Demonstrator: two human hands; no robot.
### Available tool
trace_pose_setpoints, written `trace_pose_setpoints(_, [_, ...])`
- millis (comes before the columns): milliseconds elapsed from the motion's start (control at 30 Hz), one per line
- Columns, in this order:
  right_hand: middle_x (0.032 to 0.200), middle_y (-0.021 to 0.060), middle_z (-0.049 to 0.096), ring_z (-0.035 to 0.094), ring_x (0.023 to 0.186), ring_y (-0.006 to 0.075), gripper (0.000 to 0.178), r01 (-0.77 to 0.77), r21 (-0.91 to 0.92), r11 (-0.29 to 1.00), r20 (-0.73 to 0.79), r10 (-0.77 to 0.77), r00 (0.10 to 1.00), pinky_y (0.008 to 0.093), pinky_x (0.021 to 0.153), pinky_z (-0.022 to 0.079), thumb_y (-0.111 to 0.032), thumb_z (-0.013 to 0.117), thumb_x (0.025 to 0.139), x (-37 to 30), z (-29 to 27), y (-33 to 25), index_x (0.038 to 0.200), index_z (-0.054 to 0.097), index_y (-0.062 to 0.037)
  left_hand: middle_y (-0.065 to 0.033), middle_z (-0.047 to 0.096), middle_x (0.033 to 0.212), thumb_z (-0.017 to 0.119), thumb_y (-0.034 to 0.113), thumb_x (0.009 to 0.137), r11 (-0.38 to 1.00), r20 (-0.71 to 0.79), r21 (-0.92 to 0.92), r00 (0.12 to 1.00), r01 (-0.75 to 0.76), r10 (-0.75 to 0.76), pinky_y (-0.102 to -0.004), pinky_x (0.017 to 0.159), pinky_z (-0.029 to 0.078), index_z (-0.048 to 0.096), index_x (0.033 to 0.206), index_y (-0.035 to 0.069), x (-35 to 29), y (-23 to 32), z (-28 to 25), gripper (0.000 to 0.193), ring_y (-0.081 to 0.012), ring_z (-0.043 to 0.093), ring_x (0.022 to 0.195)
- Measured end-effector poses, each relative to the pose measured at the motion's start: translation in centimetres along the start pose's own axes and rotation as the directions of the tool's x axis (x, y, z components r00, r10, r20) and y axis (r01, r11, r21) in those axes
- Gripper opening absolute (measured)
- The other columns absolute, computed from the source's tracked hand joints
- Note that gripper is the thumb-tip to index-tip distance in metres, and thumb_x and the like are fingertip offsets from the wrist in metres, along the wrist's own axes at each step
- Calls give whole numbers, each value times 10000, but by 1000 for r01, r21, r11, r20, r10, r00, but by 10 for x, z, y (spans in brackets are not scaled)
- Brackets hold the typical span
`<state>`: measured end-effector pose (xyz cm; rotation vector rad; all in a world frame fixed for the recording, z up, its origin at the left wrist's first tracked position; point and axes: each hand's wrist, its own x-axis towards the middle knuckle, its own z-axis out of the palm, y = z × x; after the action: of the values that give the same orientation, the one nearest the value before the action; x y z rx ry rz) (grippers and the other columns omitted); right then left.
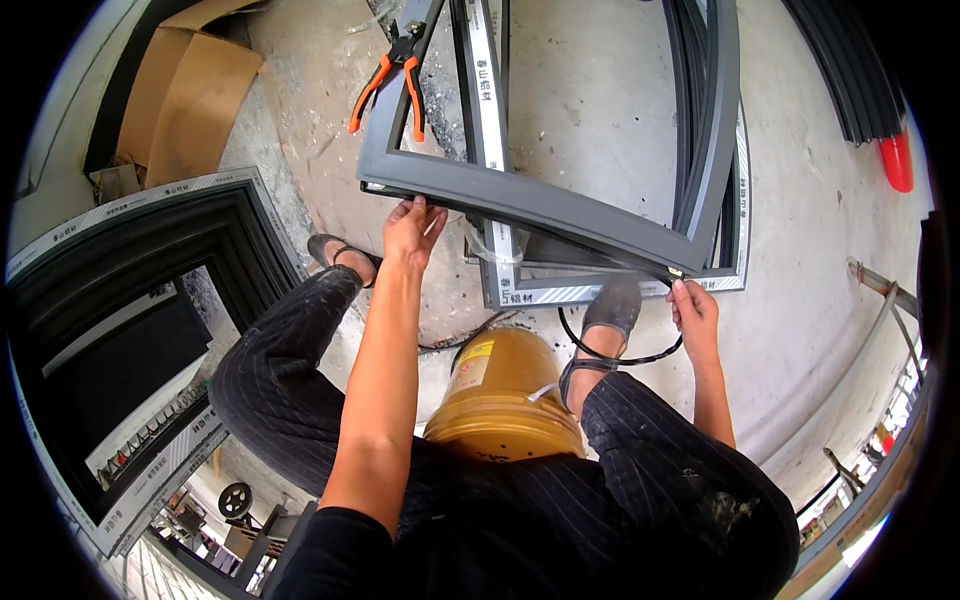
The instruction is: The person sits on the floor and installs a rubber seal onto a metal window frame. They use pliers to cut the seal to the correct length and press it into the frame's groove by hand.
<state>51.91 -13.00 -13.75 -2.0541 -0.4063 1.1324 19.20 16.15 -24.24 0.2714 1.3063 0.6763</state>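
A grey metal window frame (540, 195) lies tilted in front of me on top of other frames. My left hand (410, 235) is at its near left corner, with the fingertips closed on the near edge. At the near right corner, my right hand (695, 312) pinches a thin black rubber strip (640, 360) against the frame. The strip's loose length hangs below in a curve past my right shoe. Orange-handled pliers (400, 80) rest on the frame's left side. What lies under my left fingertips is partly hidden.
A yellow bucket (510, 385) stands between my legs. Beneath the grey frame are taped frames (490, 110). More dark frames (130, 235) stack at left, near a cardboard box (185, 100). Dark profiles (845, 70) with a red end (897, 160) lie at the upper right.
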Motion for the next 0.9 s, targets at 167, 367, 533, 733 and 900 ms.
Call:
trace_pose_setpoints(167, [646,8,473,429,597,94,360,104,-151,983,-32,-110,993,249,558,358,-306,573,953,5,0,7,770,592,4,-78,624,917,632,153,922,991,165,-23,978,133,-127,-376,841,545,545,847,79,-14,-23,16,137,-204,610,927])
trace_pose_setpoints(367, [681,69,509,460,656,154,341,166,-242,956,-40,-181,983,295,630,388,-273,573,948,5,0,9,793,597,30,-57,634,852,653,152,909,999,66,35,997,33,-36,-309,768,523,558,849,75,-20,-32,24,136,-189,618,816])
trace_pose_setpoints(533, [693,82,528,475,672,169,318,184,-284,941,-22,-198,980,302,642,398,-254,578,944,8,3,2,803,601,31,-34,630,821,679,140,885,990,66,135,998,-29,20,-302,732,510,590,847,63,-24,-49,33,123,-149,611,790])
trace_pose_setpoints(733, [700,82,535,483,677,178,286,197,-328,924,-22,-215,976,307,641,402,-232,609,921,2,-3,5,807,605,31,32,623,820,706,139,849,969,0,247,1000,6,-6,-379,873,469,577,825,144,2,-3,-4,130,-133,598,860])
trace_pose_setpoints(900, [712,84,543,496,677,174,249,220,-340,914,34,-222,974,306,635,407,-203,649,890,4,-2,7,817,610,31,-20,623,838,698,200,875,996,-109,89,994,24,-14,-357,807,490,588,880,117,42,56,-52,138,-156,586,836])
